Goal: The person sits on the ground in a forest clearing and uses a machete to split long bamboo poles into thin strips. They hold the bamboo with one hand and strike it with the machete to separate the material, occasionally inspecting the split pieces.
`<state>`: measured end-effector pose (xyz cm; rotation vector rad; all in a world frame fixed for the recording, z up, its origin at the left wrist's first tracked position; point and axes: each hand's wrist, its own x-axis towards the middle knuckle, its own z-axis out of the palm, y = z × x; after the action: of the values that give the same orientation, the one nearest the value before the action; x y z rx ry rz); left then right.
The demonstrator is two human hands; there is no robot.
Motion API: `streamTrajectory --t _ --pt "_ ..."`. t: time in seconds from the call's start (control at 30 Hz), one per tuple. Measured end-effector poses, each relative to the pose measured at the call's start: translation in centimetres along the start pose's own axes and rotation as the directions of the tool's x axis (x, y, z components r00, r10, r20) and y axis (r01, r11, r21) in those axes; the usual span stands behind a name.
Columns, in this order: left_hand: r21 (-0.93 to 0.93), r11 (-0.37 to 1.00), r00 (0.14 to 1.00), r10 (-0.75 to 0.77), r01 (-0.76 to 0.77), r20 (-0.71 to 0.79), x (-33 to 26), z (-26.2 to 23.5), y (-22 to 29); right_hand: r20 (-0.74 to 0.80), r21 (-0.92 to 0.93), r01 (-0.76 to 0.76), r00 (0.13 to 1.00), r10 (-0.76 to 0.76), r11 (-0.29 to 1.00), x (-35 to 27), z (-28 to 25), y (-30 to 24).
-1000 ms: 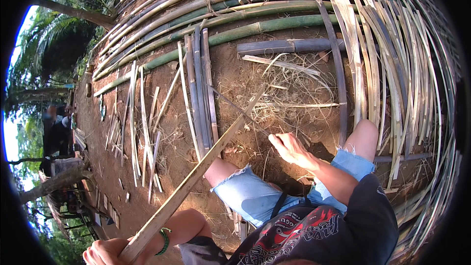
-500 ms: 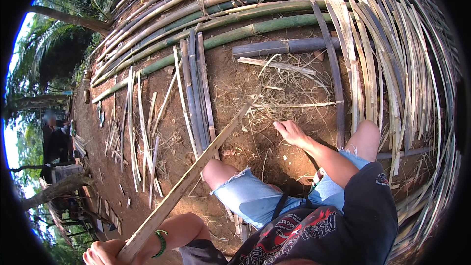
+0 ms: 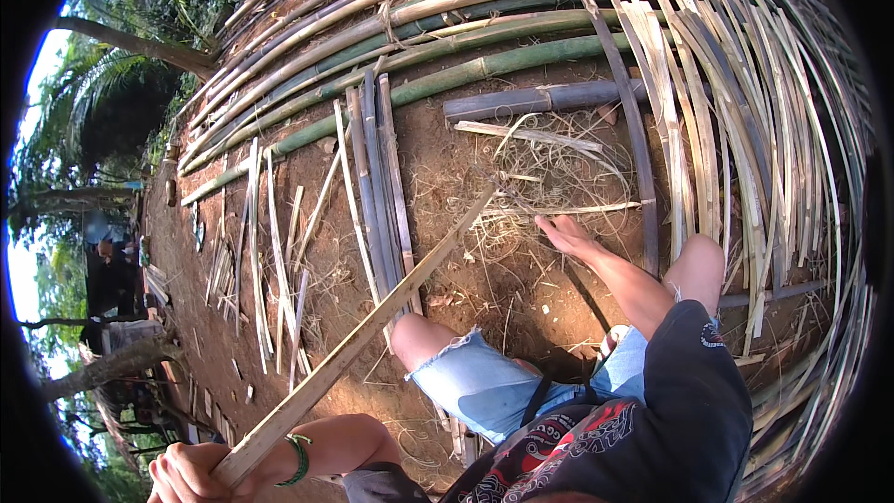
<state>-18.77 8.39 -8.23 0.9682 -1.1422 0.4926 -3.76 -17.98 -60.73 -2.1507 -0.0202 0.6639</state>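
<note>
Right hand (image 3: 568,237) farther forward (near shavings (image 3: 568,175))

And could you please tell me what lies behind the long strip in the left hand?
Behind the long strip, brown soil and dark bamboo lengths show along its edges. Whatever its width covers, including any hidden parts of those lengths, cannot be seen.
</note>
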Motion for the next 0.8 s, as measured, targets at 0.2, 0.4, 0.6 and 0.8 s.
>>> streamTrajectory --t 0.2,0.4,0.6,0.8 --pt "-0.220 0.975 1.000 0.004 -0.007 -0.010 0.2 -1.4 0.5 -0.117 0.051 -0.132 0.984 0.137 0.990 1.5 0.0 4.7" --pt "-0.474 0.866 0.969 -0.043 0.158 0.244 -0.2 -1.7 -0.1 0.137 0.012 0.021 0.990 -0.023 1.000 -1.1 -1.3 0.4" --pt "-0.341 0.925 0.947 -0.054 0.167 0.317 1.7 -0.7 -2.4 -0.133 0.077 -0.032 0.990 0.042 0.996 1.3 0.1 6.3" --pt "-0.340 0.919 0.918 -0.052 0.199 0.394 1.5 -1.7 -2.9 0.103 0.130 -0.056 0.994 0.042 0.990 -0.9 0.3 2.8"
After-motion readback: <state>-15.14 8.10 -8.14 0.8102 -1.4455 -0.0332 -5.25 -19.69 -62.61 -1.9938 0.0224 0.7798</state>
